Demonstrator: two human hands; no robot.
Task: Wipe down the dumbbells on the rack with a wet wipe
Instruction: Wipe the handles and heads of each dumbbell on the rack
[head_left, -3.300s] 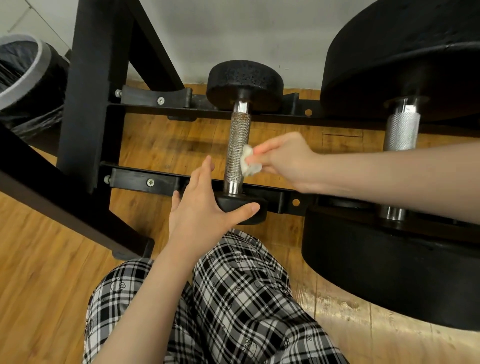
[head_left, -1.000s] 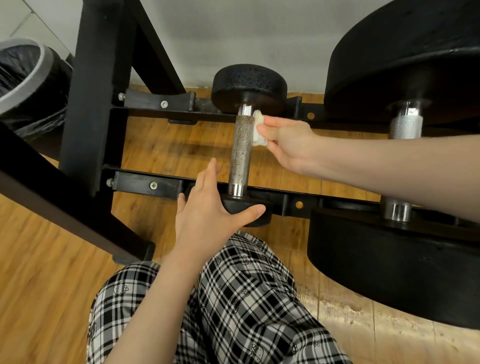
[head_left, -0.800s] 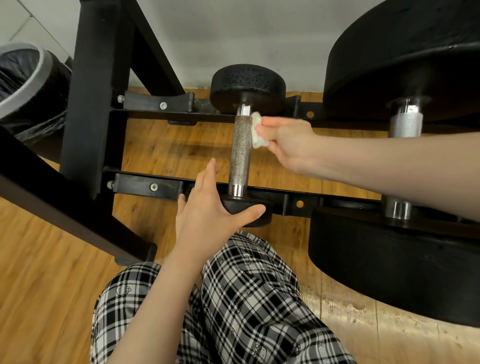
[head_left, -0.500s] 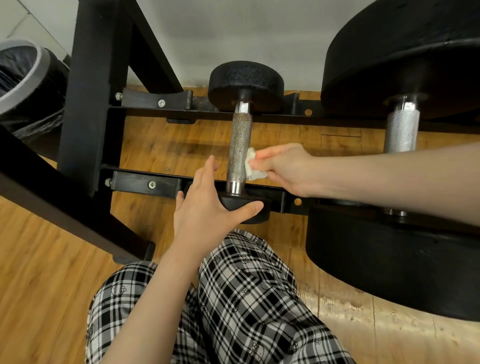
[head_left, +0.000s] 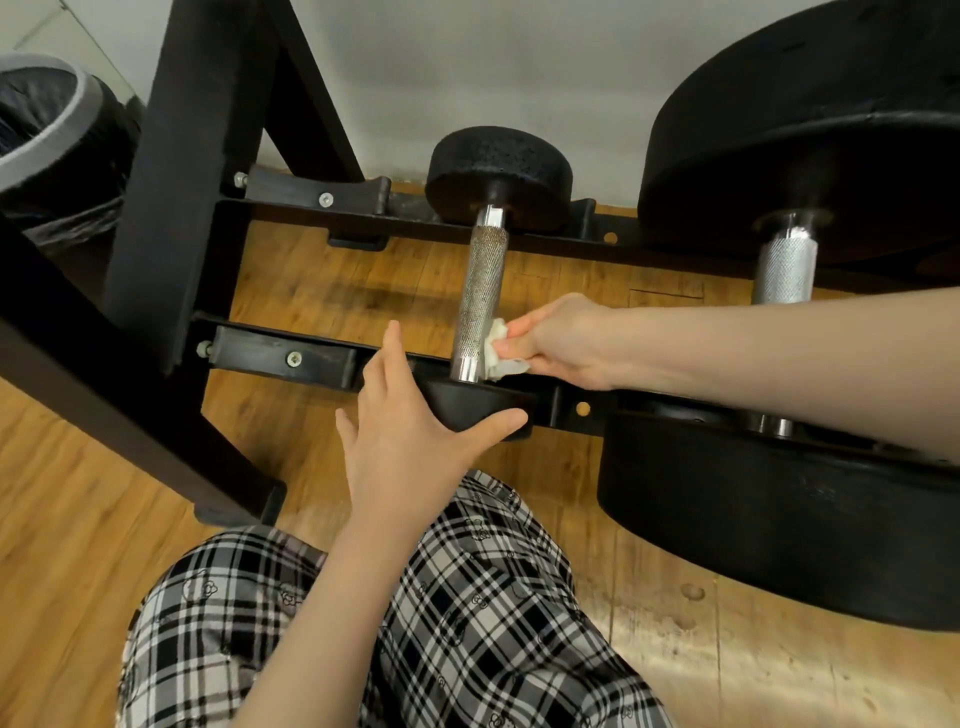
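Small dumbbell (head_left: 480, 291) lies across the two rails of the black rack (head_left: 171, 171), far head (head_left: 498, 174) toward the wall, near head (head_left: 475, 410) at the front rail. Right hand (head_left: 558, 340) comes in from the right and pinches a crumpled white wipe (head_left: 498, 353) between thumb and fingertips — the wipe is pressed against the right side of the knurled handle, low down, just above the shiny collar by the near head. Left hand (head_left: 410, 431) rests on the near head with fingers straight and spread, thumb stretched along the head's front edge, index finger pointing up beside the handle; it grips nothing. A much larger dumbbell (head_left: 784, 270) sits on the same rack to the right, its big black heads well apart from the small one; the right forearm crosses over its handle. Wood floor (head_left: 78, 519) shows under the rack. Plaid trousers (head_left: 467, 597) fill the bottom centre — the person's knee is just below the left hand. A bin (head_left: 47, 119) with a dark liner stands at far left, behind the rack's upright.
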